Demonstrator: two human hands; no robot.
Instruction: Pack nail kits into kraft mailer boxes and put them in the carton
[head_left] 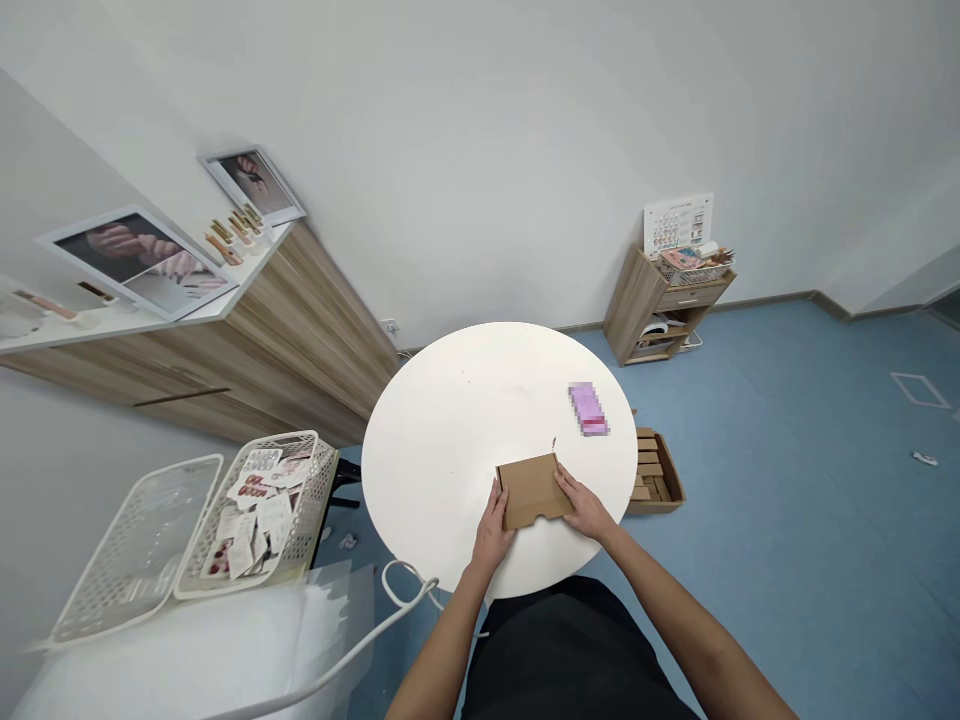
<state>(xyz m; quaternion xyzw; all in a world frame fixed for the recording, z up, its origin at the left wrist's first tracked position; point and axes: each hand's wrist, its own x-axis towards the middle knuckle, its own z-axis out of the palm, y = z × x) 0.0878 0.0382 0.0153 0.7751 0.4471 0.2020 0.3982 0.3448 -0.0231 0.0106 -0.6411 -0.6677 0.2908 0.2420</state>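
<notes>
Here, a flat kraft cardboard box (531,490) rests at the near edge of the round white table (450,440), the left hand (491,530) and right hand (585,505) each gripping one side. It seems light and stiff, though the thin card may flex, so the side edges look the safest hold. A blurred pink packet (589,409) lies near the right edge.

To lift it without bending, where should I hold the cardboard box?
Probably hold the cardboard box by its left and right edges, from the sides, where your left hand and right hand are: it lies flat, and its near edge is notched.
</notes>
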